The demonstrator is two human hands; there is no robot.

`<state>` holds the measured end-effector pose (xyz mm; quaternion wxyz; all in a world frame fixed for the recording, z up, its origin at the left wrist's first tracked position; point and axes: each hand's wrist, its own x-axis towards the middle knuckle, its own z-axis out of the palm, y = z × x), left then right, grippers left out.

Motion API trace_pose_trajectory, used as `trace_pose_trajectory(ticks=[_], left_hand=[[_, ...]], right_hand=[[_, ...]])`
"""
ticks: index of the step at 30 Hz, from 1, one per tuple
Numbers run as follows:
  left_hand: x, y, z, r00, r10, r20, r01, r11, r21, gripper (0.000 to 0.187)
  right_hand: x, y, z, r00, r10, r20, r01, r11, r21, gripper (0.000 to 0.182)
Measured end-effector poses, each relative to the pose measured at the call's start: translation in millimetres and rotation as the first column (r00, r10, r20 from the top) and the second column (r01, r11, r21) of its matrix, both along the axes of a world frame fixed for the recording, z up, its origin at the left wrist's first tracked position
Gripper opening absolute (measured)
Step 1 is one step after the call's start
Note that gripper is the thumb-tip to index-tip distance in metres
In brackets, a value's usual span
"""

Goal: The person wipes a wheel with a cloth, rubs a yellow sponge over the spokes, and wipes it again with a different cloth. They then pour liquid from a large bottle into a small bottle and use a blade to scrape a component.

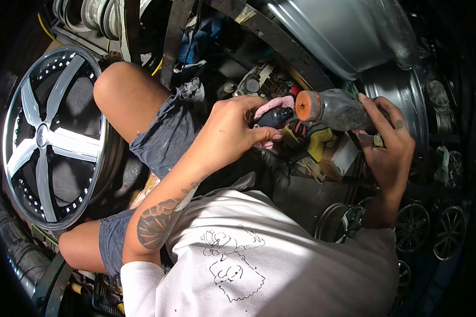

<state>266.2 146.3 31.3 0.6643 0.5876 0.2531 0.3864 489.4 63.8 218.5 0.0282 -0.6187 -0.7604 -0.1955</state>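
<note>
My left hand (238,124) is closed around a small black bottle (272,117) and a pink cloth (280,102). The nozzle end of that bottle points to the right. In my right hand (388,137) is a larger, smudged grey plastic bottle (341,109), lying sideways with its orange cap (308,105) toward the black bottle. The orange cap has a dark hole in its middle. A small gap shows between the cap and the black nozzle. My right fingers wrap the bottle's far end and partly hide it.
A polished five-spoke wheel rim (42,136) stands at the left beside my knees. A large silver rim barrel (333,31) lies at the upper right. Several more rims (412,227) are at the right. A yellow cloth-like item (320,143) lies among clutter below the bottles.
</note>
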Motion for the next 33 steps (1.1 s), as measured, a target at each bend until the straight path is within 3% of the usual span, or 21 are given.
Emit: trace_pose_trajectory(ticks=[13,17,19,20,21,22,23,25,26,27,28,29,30,31,32,33], left_hand=[[-2.1,-5.7,1.5,1.0,-0.011,0.026,0.011,1.0,-0.022,0.037],[-4.4,-4.6,4.7,0.999,-0.025,-0.04,0.025,1.0,-0.01,0.036],[-0.8,-6.1,-1.1,0.997,0.048,0.052,-0.045,0.997,-0.062,0.032],[1.1,-6.5,-4.2,0.992,0.081,0.094,-0.073,0.994,-0.086,0.03],[2.3,-6.6,-6.6,0.984,0.113,0.135,-0.092,0.984,-0.151,0.029],[2.2,-7.0,-8.9,0.974,0.148,0.169,-0.109,0.97,-0.218,0.029],[-0.1,-5.9,-9.7,0.962,0.187,0.198,-0.127,0.951,-0.282,0.029],[-14.4,-1.8,-2.7,0.976,0.196,0.096,-0.156,0.933,-0.323,0.032],[-21.4,0.4,-1.3,0.973,0.224,0.058,-0.195,0.927,-0.321,0.031],[-28.1,2.4,-0.5,0.969,0.248,0.024,-0.228,0.92,-0.318,0.031],[-33.7,5.2,-6.4,0.954,0.301,0.019,-0.285,0.921,-0.267,0.031],[-38.4,8.2,-13.8,0.935,0.353,0.024,-0.339,0.914,-0.222,0.032],[-44.5,12.4,-13.1,0.923,0.379,-0.064,-0.384,0.901,-0.202,0.033],[-46.1,13.7,-13.9,0.895,0.443,-0.042,-0.443,0.878,-0.181,0.035],[-50.7,17.2,-18.6,0.887,0.46,-0.036,-0.458,0.867,-0.195,0.035],[-54.7,19.7,-22.3,0.875,0.482,-0.035,-0.479,0.854,-0.205,0.036]], right_hand=[[-1.9,-3.9,3.4,0.997,0.07,0.043,-0.072,0.997,0.031,0.069],[0.3,-4.1,-9.9,0.987,0.012,-0.161,-0.026,0.996,-0.086,0.068],[3.8,-2.5,-26.0,0.94,-0.03,-0.339,-0.039,0.981,-0.193,0.068],[12.9,-0.3,-38.8,0.928,0.038,-0.371,-0.13,0.965,-0.226,0.065],[25.2,0.0,-64.7,0.849,0.041,-0.527,-0.19,0.954,-0.232,0.063],[41.2,-5.6,-103.7,0.684,-0.056,-0.728,-0.165,0.959,-0.229,0.066],[35.5,-4.8,-120.7,0.675,-0.094,-0.732,-0.148,0.954,-0.259,0.062],[24.9,0.5,-159.8,0.338,-0.523,-0.783,-0.065,0.817,-0.573,0.047],[31.9,5.9,-204.1,0.327,-0.495,-0.805,-0.082,0.834,-0.546,0.049],[49.7,14.1,-288.2,0.166,-0.254,-0.953,-0.236,0.928,-0.288,0.052],[34.2,21.1,-298.6,0.312,-0.276,-0.909,-0.138,0.934,-0.331,0.054],[26.3,28.2,-323.4,0.186,-0.329,-0.926,-0.177,0.916,-0.361,0.054],[24.0,37.8,-361.5,0.124,-0.369,-0.921,-0.124,0.915,-0.383,0.06],[21.1,47.2,-398.7,0.057,-0.401,-0.914,-0.071,0.912,-0.404,0.067],[9.8,59.0,-393.4,0.586,-0.362,-0.725,0.078,0.916,-0.394,0.07],[3.0,70.7,-407.2,0.586,-0.38,-0.715,0.114,0.913,-0.392,0.071]])
